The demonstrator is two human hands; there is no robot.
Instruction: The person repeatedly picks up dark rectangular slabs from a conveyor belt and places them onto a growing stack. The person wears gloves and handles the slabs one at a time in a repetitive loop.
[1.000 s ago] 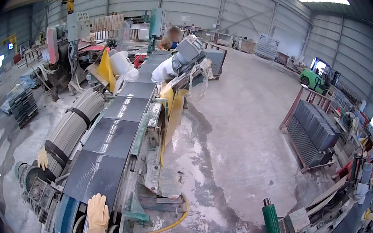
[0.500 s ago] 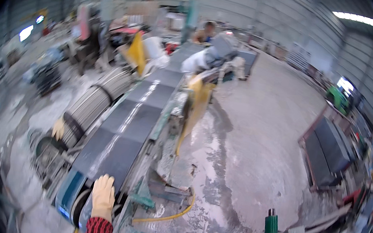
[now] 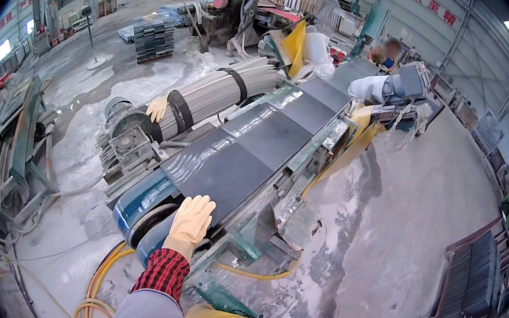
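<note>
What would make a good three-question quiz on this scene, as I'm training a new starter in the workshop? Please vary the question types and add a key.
1. Multiple choice: which of these is the left hand closest to?
A. the upright yellow panel
B. the nearest dark slab
C. the green vehicle

2. True or false: the dark slabs lie end to end in a row along the blue belt.

3. Count: how many black bands wrap around the long pale bundle?

Key
1. B
2. True
3. Two
</note>
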